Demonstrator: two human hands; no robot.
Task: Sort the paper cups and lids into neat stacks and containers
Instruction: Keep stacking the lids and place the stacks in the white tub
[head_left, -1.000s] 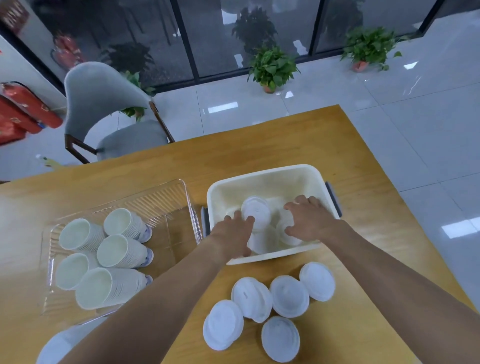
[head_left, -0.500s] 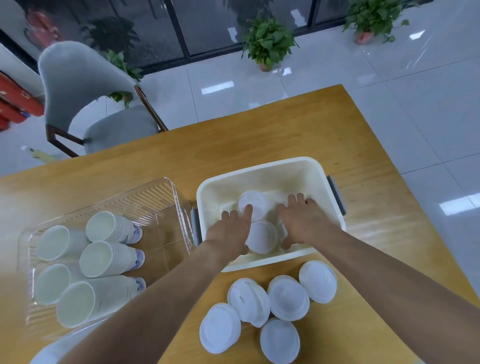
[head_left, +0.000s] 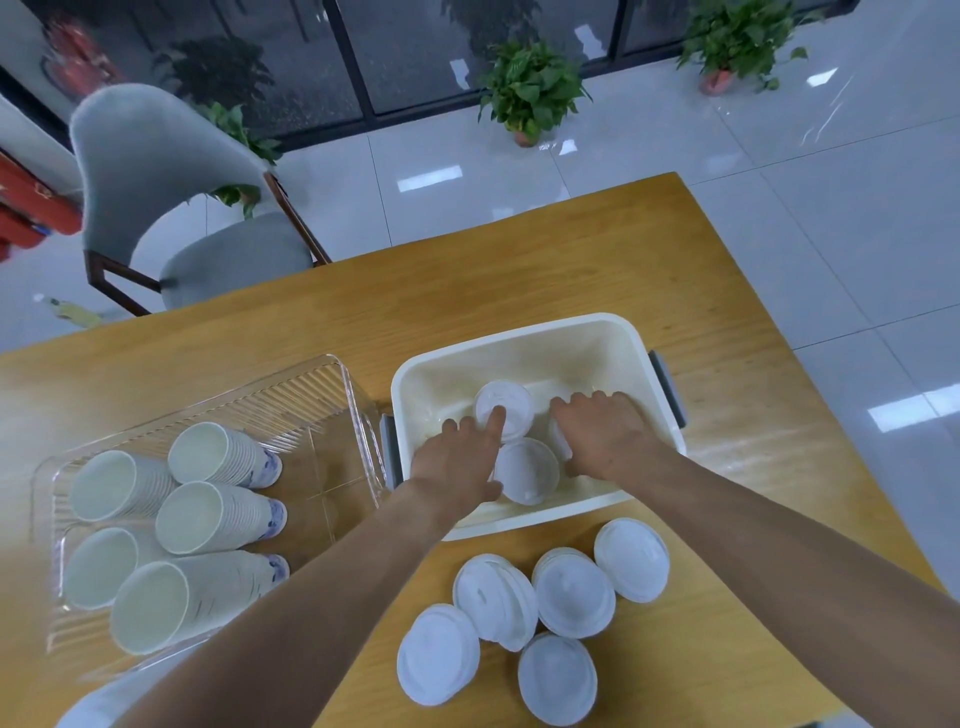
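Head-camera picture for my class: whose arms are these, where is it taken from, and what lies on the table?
No machine here: a person wears a camera on the head, looking down at their own arms. The left hand and right hand reach into a cream tub on the wooden table. The left forefinger rests on a white lid; the right hand lies on other lids, and whether it grips any cannot be told. Loose lid stacks lie nearer the person. A clear tray holds stacked paper cups on their sides.
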